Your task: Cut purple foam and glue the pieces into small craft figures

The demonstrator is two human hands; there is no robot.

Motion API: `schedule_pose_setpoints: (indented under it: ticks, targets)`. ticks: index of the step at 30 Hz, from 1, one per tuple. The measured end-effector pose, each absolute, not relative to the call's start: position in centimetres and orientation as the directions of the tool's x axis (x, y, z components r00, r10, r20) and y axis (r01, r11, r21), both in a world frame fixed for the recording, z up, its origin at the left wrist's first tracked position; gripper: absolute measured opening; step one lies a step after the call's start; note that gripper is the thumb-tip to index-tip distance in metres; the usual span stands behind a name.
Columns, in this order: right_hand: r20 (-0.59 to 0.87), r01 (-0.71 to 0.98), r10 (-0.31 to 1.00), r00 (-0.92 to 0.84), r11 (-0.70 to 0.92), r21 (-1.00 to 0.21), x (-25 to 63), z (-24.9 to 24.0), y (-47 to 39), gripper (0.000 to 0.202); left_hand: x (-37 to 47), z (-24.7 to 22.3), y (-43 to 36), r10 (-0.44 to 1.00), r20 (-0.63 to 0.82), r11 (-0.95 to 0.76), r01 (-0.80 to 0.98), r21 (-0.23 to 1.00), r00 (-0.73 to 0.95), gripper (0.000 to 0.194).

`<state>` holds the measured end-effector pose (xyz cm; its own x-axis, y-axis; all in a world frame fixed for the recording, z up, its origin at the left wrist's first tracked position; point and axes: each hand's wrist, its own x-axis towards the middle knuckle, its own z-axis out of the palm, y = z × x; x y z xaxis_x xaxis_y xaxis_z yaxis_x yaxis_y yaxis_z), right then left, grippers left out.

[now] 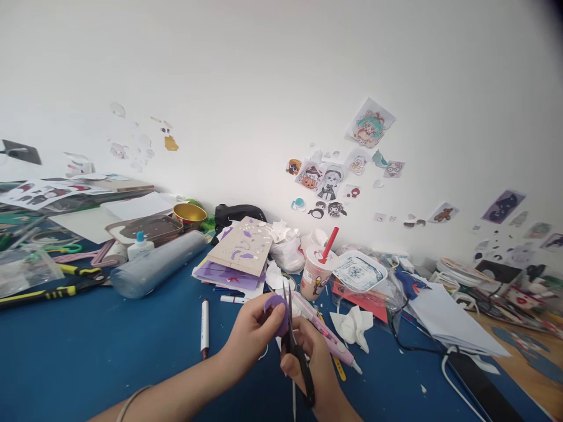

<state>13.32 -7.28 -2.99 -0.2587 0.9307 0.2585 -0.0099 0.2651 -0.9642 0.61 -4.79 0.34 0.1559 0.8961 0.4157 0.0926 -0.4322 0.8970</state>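
A small curved purple piece, perhaps felt or foam (pixel 271 302), is pinched between the thumb and fingers of my left hand (pixel 255 325). My right hand (pixel 310 351) is wrapped round a pair of scissors (pixel 288 316) with black handles. The blades point up and away from me, slightly parted, right beside the purple piece's edge. Whether they touch it I cannot tell. Below and to the right of the hands lies a pink glue gun (pixel 336 346) with its tip toward me. A white marker (pixel 204 328) rests on the blue table left of my left hand.
Behind the hands stand a drink cup with a red straw (pixel 317 272), a cardboard piece (pixel 244 243) on purple sheets, and crumpled tissue (pixel 353 325). A clear plastic roll (pixel 158 264) and pliers (pixel 79 278) lie left. At right are papers (pixel 455 319) and a phone (pixel 481 387) with a cable.
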Motion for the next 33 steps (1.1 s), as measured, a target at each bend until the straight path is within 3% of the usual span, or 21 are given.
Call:
schedule_pose_setpoints:
  ticks: [8,24,33]
  targets:
    - [0.247,-0.011,0.915,-0.32,0.257,-0.966,13.4,-2.8,-7.3,0.066,0.4,0.4,-4.7,0.878,0.449,-0.475,0.182,0.861,0.164,0.029]
    - [0.215,0.007,0.929,-0.301,0.228,-0.974,13.9,-3.9,-7.0,0.067,0.2,0.3,-4.9,0.85,0.485,-0.518,0.151,0.842,0.208,0.028]
    - [0.175,-0.014,0.936,-0.306,0.18,-0.984,13.5,-2.7,-7.5,0.072,0.1,0.3,-4.6,0.831,0.509,-0.554,0.237,0.798,0.224,0.027]
